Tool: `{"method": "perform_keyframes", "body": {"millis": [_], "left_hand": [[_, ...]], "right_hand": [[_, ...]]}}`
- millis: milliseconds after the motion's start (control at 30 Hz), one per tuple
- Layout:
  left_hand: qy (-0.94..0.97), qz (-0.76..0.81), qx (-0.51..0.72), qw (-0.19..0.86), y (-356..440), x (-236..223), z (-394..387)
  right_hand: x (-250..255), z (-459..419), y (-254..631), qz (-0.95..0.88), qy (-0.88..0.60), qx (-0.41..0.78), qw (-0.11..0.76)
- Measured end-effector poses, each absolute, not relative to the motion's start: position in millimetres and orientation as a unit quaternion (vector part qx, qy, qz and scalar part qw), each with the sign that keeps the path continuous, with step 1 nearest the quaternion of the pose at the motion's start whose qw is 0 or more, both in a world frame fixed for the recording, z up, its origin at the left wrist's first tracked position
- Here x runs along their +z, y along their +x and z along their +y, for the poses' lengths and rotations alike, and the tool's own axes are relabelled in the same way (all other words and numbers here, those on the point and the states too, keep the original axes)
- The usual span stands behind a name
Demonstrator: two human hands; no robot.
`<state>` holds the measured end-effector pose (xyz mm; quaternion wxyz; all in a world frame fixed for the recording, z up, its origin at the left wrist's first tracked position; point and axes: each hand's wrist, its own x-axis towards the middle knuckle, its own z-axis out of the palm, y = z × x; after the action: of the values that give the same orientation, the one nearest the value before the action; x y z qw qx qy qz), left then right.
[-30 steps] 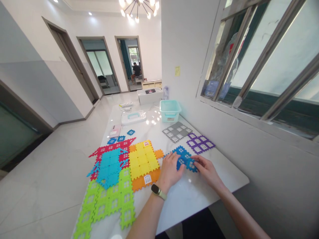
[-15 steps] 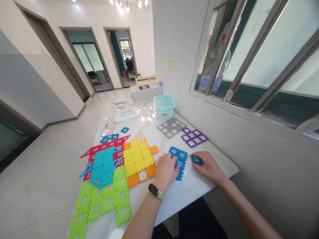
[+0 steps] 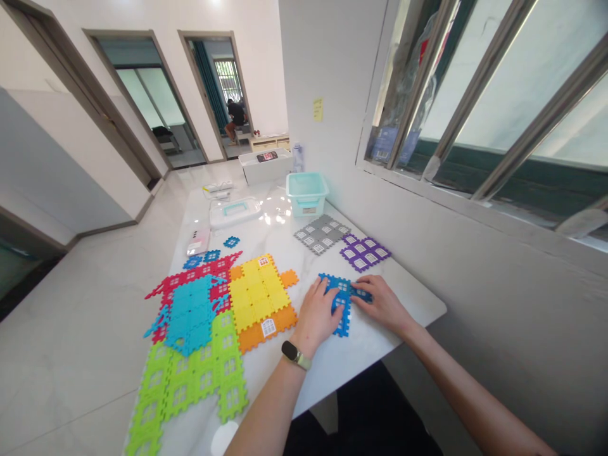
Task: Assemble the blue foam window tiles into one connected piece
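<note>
On the white table, my left hand point(image 3: 317, 315) presses and steadies a blue panel point(image 3: 344, 324) of interlocking plastic window tiles, its fingers curled over the left part. My right hand point(image 3: 384, 305) pinches a single blue window tile point(image 3: 365, 296) between thumb and fingers. That tile lies flat against the panel's upper right edge; whether the teeth are locked cannot be seen. Left of my hands lies a yellow tile panel point(image 3: 256, 294), bordered by orange tiles point(image 3: 282, 320). Beyond my hands are a purple tile panel point(image 3: 365, 252) and a grey one point(image 3: 323, 234).
Red point(image 3: 190, 276), light blue point(image 3: 190, 316) and green tile panels point(image 3: 204, 380) cover the table's left side. Several loose blue tiles point(image 3: 232, 242) lie behind them. A turquoise bin point(image 3: 306, 206), its lid point(image 3: 235, 211) and a white box point(image 3: 265, 170) stand farther back. A wall point(image 3: 408, 221) borders the right.
My right hand has moved left with the single blue tile, closing the gap to the blue panel. My left hand stays on the panel. The camera view has shifted slightly.
</note>
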<state>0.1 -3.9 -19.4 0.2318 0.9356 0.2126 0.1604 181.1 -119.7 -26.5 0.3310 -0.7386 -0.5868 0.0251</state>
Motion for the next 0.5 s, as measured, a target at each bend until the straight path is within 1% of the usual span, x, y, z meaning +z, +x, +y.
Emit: {"method": "perform_keyframes", "body": {"millis": [300, 500], "left_hand": [[0.932, 0.209, 0.163, 0.248, 0.0, -18.1, -2.3], [0.935, 0.221, 0.152, 0.233, 0.5, -17.3, -2.9]], "right_hand": [[-23.3, -121.5, 179.8, -0.544, -0.752, 0.003, 0.371], [-21.5, -122.1, 179.5, -0.571, -0.737, 0.025, 0.362]]}}
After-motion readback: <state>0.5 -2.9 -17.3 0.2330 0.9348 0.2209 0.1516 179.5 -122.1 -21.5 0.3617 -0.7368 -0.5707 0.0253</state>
